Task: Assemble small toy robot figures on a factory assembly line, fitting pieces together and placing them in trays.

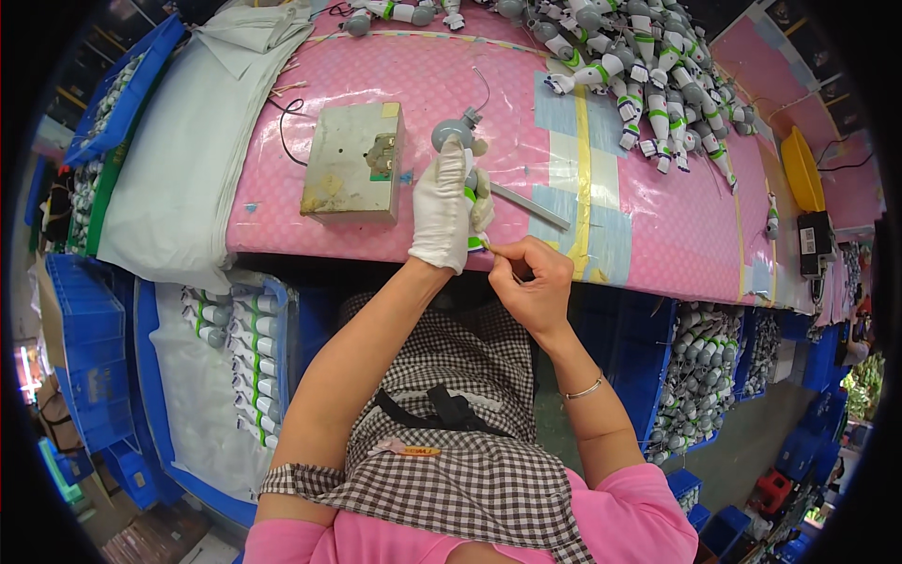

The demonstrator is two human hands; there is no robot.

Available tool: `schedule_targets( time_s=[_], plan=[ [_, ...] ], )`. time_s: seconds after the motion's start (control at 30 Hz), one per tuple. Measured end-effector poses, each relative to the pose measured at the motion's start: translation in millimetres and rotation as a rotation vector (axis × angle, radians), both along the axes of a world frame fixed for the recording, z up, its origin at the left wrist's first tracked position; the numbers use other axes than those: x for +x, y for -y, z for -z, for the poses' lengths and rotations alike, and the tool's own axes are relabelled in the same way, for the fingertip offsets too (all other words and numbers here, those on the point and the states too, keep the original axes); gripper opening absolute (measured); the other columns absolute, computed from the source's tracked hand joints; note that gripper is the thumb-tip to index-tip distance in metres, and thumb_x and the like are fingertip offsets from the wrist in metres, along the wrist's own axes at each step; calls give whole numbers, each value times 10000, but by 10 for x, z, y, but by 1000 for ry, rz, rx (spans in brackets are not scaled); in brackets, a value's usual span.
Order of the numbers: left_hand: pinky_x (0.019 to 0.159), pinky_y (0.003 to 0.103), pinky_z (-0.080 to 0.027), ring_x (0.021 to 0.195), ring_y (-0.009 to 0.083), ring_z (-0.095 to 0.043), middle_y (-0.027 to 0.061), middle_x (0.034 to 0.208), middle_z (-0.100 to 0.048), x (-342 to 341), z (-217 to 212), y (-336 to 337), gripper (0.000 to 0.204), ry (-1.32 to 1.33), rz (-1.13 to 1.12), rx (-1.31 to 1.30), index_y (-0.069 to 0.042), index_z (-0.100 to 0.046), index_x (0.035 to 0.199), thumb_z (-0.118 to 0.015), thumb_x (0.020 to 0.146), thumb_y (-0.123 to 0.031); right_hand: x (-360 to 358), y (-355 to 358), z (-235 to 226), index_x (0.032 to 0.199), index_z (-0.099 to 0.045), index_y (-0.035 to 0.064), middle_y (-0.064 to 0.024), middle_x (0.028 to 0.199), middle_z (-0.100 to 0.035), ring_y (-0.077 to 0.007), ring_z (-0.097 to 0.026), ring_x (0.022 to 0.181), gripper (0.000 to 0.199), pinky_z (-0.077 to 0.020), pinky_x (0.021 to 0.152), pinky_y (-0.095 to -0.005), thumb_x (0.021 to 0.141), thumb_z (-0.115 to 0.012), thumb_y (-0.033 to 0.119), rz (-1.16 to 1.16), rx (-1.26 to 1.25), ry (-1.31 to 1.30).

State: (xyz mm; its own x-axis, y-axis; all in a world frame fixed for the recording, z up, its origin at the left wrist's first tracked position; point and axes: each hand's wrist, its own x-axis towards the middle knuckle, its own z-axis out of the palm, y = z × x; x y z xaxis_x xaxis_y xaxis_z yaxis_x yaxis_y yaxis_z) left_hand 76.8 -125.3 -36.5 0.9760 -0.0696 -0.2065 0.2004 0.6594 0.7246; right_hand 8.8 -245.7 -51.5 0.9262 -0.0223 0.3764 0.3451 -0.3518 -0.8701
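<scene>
In my white-gloved left hand (442, 207) is a toy figure's arm, with a grey ball-shaped joint (455, 133) at its upper end and a thin wire rising from it. The glove is wrapped round the white and green middle of the arm. At the lower end, by the table's front edge, my bare right hand (534, 280) pinches the tip of the toy arm (476, 243) between thumb and forefinger. Whether a smaller piece sits between those fingertips is hidden. A flat grey metal bar (531, 206) lies just right of the glove.
A metal box (352, 162) with a cable stands left of my hands on the pink table (272, 221). Toy arms lie heaped (658, 80) at the far right. Blue bins (150, 376) of parts flank me below the table, and a yellow tray (801, 169) is at right.
</scene>
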Motion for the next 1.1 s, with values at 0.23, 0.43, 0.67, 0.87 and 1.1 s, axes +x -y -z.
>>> schedule_targets(
  time_s=[0.23, 0.43, 0.67, 0.87, 1.1],
  plan=[
    [344, 239, -249, 378, 84, -374, 25, 618, -490, -3, -18, 15, 462, 8, -26, -7, -25, -554, 1046, -552, 910, -467, 1, 29, -2, 759, -646, -18, -57, 609, -578, -83, -520, 479, 67, -382, 441, -223, 696, -635, -39, -8, 16, 0],
    [338, 238, -239, 374, 82, -374, 24, 615, -490, -12, -25, 20, 464, 7, -27, 5, -26, -551, 1045, -551, 909, -470, -3, 29, -9, 753, -641, -21, -59, 607, -580, -87, -527, 482, 61, -393, 448, -226, 695, -635, -37, -7, 33, -36],
    [338, 237, -235, 370, 81, -371, 23, 610, -485, -9, -31, 24, 462, -5, -33, 8, -28, -549, 1035, -547, 911, -473, 5, 24, -6, 750, -640, -21, -72, 604, -577, -95, -524, 476, 58, -389, 444, -229, 694, -634, -33, 3, -7, -30],
    [335, 244, -245, 366, 84, -372, 23, 608, -490, -1, -13, 32, 460, 15, -41, 28, -33, -548, 1034, -542, 912, -476, 21, 30, 16, 761, -647, -22, -29, 610, -572, -54, -491, 496, 50, -365, 453, -207, 719, -625, -39, -2, -18, -32],
    [483, 242, -434, 568, 114, -543, 58, 762, -578, 22, 69, -22, 429, 9, -12, -49, -36, -538, 1077, -515, 935, -440, 36, 183, 62, 882, -662, -28, 8, 656, -574, -33, -492, 523, 89, -385, 466, -189, 822, -601, -3, -32, 382, -183]
  ],
)
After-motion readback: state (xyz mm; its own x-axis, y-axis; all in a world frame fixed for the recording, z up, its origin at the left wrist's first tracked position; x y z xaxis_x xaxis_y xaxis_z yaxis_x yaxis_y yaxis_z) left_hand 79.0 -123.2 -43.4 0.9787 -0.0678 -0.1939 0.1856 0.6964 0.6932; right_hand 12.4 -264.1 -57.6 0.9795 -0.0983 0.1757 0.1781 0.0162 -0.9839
